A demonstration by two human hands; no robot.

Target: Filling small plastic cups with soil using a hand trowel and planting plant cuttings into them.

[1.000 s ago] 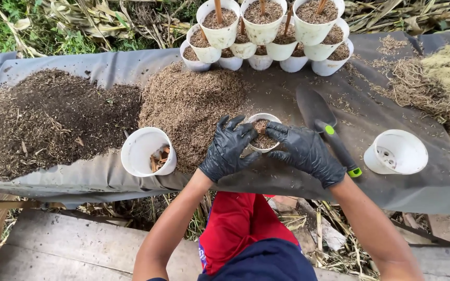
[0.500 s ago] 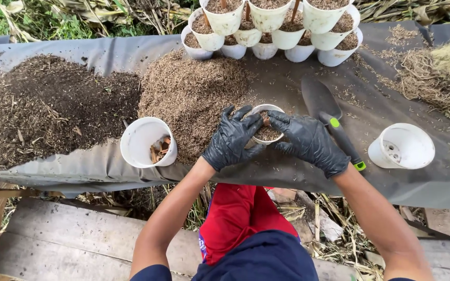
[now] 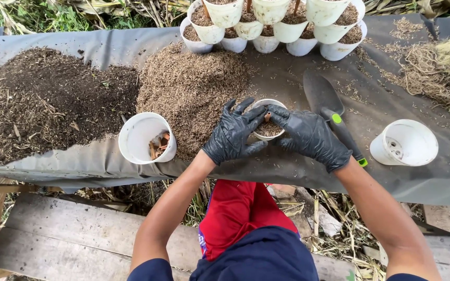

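Cupping a small white plastic pot [image 3: 268,127] filled with brown mix, both black-gloved hands close around it from either side. Left hand [image 3: 234,134]: fingers curled against the pot's left wall, tips spread up past the rim. Right hand [image 3: 308,136]: fingers wrapped on the right wall, fingertips [image 3: 273,111] bent over the rim and touching the mix. Pot upright, resting on the grey tarp sheet [image 3: 287,171] near its front edge, at the foot of a light brown heap of husk-like material [image 3: 191,88].

Just right of the right hand lies a hand trowel with a dark blade and a black and green handle [image 3: 334,112], flat on the sheet, handle partly under the wrist. Further right stands a white plastic pot with holes in its base [image 3: 404,141], no soil in it. Left of the left hand, a white pot holding a few brown bark pieces [image 3: 146,138]. Beyond it, a dark heap of soil [image 3: 48,101].

Far edge: cluster of filled white pots [image 3: 272,21], stacked in two layers. Far right: pile of dry straw-coloured fibre [image 3: 444,67].
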